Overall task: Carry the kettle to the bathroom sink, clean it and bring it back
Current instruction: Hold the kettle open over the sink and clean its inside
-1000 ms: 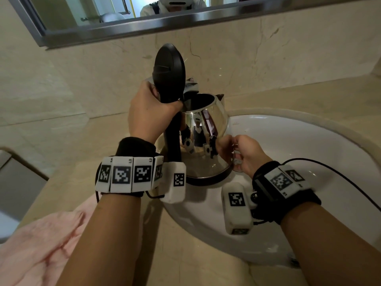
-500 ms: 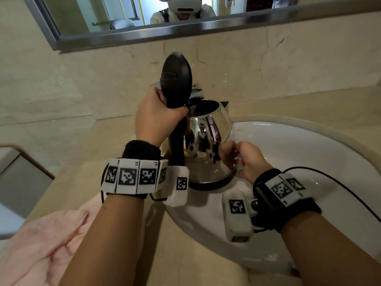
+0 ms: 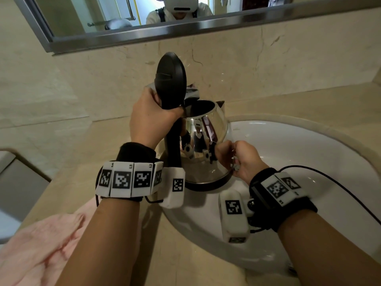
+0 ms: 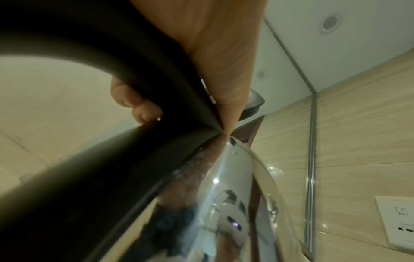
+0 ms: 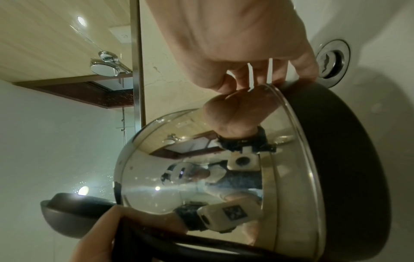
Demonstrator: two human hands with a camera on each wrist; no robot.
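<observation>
A shiny steel kettle [image 3: 206, 141] with a black base hangs over the left rim of the white sink [image 3: 299, 162]. Its black lid [image 3: 171, 79] stands open and upright. My left hand [image 3: 152, 120] grips the top of the black handle [image 4: 112, 53], fingers wrapped around it. My right hand [image 3: 241, 157] is at the kettle's lower right side, its fingers curled against the steel wall just above the base [image 5: 336, 141]. In the right wrist view the kettle [image 5: 201, 177] mirrors both wrists. The inside of the kettle is dark.
A pink towel [image 3: 41, 244] lies on the beige counter [image 3: 61, 162] at the left. A grey faucet [image 3: 191, 92] peeks out behind the lid. The drain [image 5: 333, 58] sits under my right hand. A black cable [image 3: 329, 182] crosses the basin. A mirror [image 3: 144, 13] hangs above.
Both hands keep the same grips and the kettle stays over the sink's edge. The head view has tilted up slightly, so everything sits a little lower in frame.
</observation>
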